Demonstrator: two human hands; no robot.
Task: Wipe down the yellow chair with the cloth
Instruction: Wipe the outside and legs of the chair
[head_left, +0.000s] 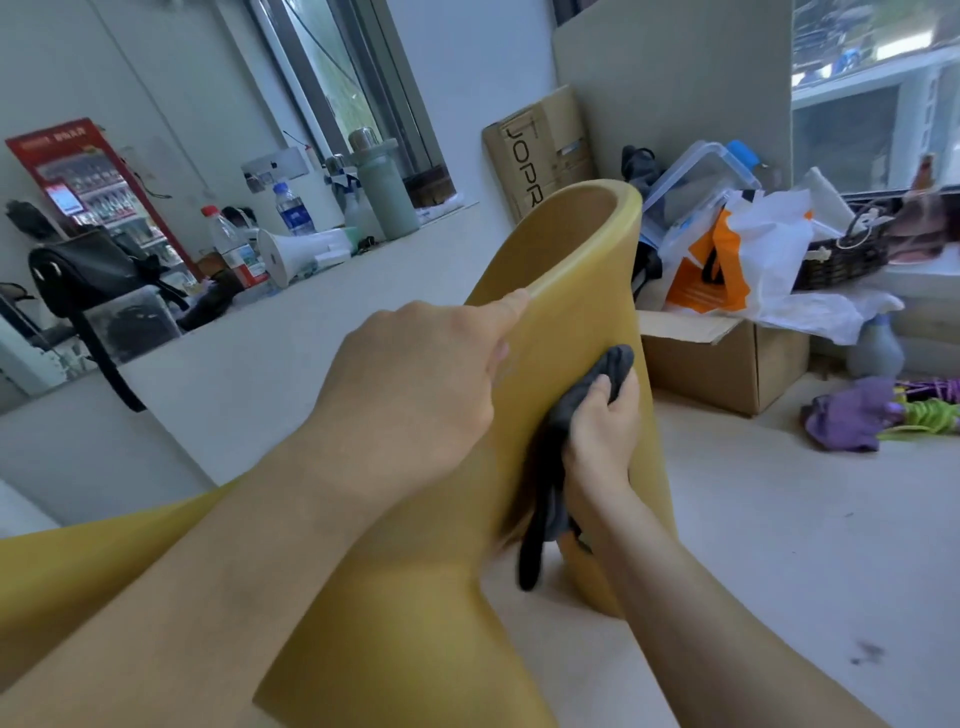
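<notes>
The yellow chair is best steadied by the left hand closed over its rim while the right hand, its grip clenched on the dark cloth, is pressed flat along the chair's outer side.

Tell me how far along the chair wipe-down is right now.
Nothing can be judged finished: the yellow chair shows no visible difference between wiped and unwiped areas. In hand: the left hand steadies the chair at its curved edge while the right hand presses the dark grey cloth against the outer side of the shell. Left, as far as I can tell: the upper rim and the broad yellow surface nearest the camera, where the cloth isn't.
</notes>
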